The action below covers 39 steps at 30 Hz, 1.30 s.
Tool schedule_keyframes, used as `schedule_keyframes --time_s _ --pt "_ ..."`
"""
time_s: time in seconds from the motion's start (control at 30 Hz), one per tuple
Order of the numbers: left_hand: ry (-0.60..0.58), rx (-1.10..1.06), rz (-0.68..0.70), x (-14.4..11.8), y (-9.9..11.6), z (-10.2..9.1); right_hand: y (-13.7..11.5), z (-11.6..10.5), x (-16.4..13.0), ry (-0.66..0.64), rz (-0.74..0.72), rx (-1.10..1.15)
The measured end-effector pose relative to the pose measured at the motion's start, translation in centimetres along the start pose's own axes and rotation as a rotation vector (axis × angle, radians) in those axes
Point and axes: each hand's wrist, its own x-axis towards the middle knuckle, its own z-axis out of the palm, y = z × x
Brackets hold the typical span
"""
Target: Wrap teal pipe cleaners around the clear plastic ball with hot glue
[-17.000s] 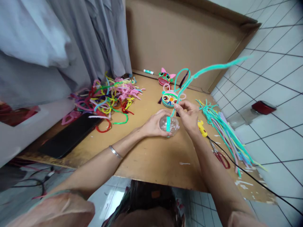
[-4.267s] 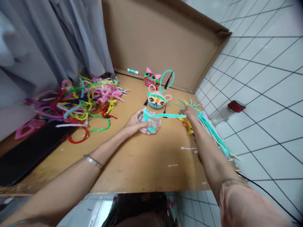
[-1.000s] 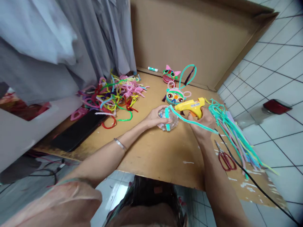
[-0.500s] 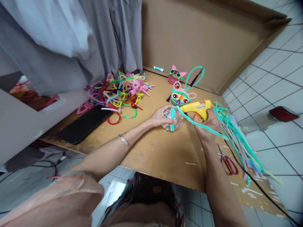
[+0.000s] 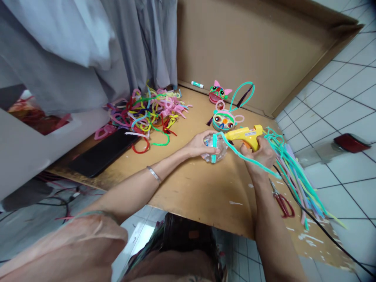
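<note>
My left hand [image 5: 199,144] grips a clear glittery ball [image 5: 216,150] resting on the cardboard work surface [image 5: 188,184]. A teal pipe cleaner [image 5: 249,161] is wrapped over the ball and trails off to the right across my right wrist. My right hand [image 5: 260,154] holds a yellow hot glue gun [image 5: 242,134] by its handle, with the nozzle pointing left at the top of the ball. Just behind the ball sits a finished owl-faced pipe-cleaner ball [image 5: 223,120] with a teal loop.
A tangled pile of colourful pipe cleaners [image 5: 147,115] lies at the back left, beside a black phone [image 5: 102,150]. Straight teal and pastel pipe cleaners [image 5: 293,172] lie at right, with red scissors [image 5: 282,201] and the gun's black cord [image 5: 317,227]. A pink cat-faced ball [image 5: 217,93] and glue stick [image 5: 197,84] sit by the cardboard wall.
Over the last second the glue gun has stayed raised in my right hand with its nozzle close to the ball. My left hand keeps hold of the ball. The camera has shifted slightly.
</note>
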Motion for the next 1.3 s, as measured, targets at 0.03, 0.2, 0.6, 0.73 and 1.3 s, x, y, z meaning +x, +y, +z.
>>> schedule_keyframes --time_s 0.03,0.2,0.6,0.73,1.3 --pt "0.000 0.007 0.003 0.0 0.0 0.0 0.1 0.1 0.0 0.006 0.001 -0.006" --pt "0.001 0.046 0.018 0.0 -0.2 0.0 0.7 0.5 0.0 0.002 -0.026 -0.033" --pt "0.001 0.053 0.018 0.0 0.0 0.1 0.3 -0.3 0.4 0.030 -0.078 -0.020" --pt "0.000 0.070 0.024 0.0 -0.2 0.0 0.1 -0.4 0.3 0.048 -0.087 -0.024" --pt "0.000 0.090 0.010 0.0 -0.1 0.0 0.4 -0.4 0.4 0.028 -0.089 0.005"
